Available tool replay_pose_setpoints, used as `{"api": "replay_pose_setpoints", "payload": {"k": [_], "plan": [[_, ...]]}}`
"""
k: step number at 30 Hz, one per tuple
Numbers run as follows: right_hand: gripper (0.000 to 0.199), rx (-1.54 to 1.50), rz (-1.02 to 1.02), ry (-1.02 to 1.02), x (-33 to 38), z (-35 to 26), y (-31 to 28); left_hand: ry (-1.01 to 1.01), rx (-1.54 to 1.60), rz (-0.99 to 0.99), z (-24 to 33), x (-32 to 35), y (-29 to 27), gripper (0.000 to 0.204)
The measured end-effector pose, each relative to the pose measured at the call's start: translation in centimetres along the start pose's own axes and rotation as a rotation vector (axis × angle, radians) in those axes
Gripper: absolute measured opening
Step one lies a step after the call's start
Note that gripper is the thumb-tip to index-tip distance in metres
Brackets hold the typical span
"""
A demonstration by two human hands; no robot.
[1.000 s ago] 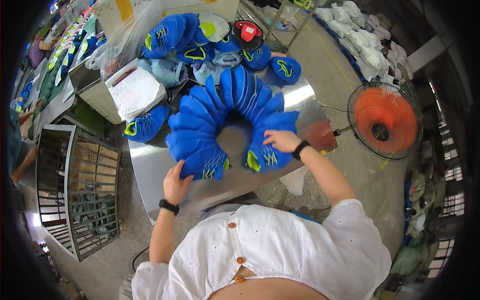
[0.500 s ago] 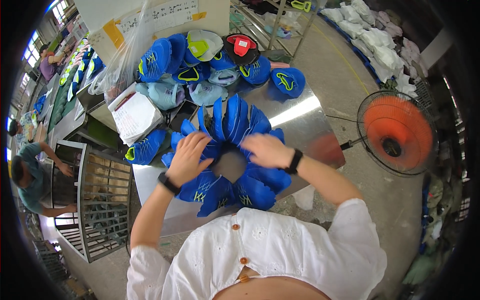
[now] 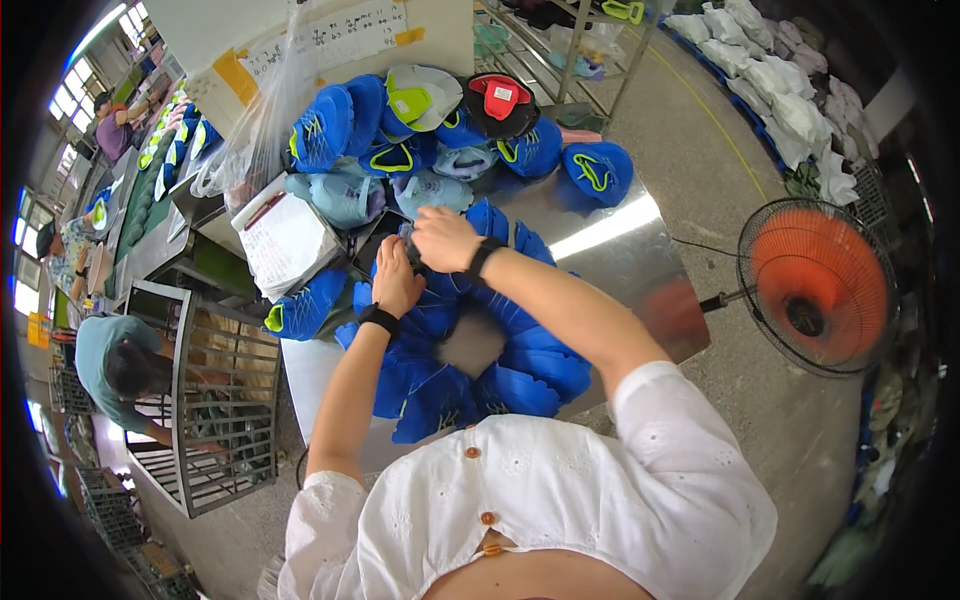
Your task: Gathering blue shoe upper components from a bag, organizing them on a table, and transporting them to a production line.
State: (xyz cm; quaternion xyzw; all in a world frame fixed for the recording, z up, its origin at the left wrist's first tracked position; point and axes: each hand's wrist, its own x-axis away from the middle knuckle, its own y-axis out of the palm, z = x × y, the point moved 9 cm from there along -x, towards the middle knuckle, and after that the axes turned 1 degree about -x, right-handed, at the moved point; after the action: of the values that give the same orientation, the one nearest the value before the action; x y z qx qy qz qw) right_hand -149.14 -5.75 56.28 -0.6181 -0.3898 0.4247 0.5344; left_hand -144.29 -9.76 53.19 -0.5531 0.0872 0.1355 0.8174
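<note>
Blue shoe uppers stand packed side by side in a ring on the shiny metal table, with a round gap in the middle. At the ring's far left side both hands meet. My left hand is closed at a blue shoe upper there, fingers pointing away from me. Just right of it and farther off, my right hand has its fingers curled down on the same upper. A small grey patch shows between the hands; their fingertips are partly hidden.
Behind the ring lie more blue and pale-blue uppers, beside a notepad with a pen. An orange caged fan stands at right. At left, a co-worker bends over a metal-barred cart. White sacks lie far right.
Both hands have moved from the ring's two sides to its far left, now close together. The right hand crossed leftward and away. The co-worker at left has bent lower.
</note>
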Motion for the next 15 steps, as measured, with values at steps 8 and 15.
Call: {"api": "replay_pose_setpoints", "payload": {"k": [8,15], "plan": [[0.028,-0.127,-0.536,0.225,-3.7,0.1,11.9,-0.156,0.249,-0.034,-2.4,2.2,-0.5,0.054],[0.02,-0.784,0.33,0.311,-1.3,8.1,3.9,-0.124,0.358,-0.078,-1.4,1.9,0.5,0.053]]}}
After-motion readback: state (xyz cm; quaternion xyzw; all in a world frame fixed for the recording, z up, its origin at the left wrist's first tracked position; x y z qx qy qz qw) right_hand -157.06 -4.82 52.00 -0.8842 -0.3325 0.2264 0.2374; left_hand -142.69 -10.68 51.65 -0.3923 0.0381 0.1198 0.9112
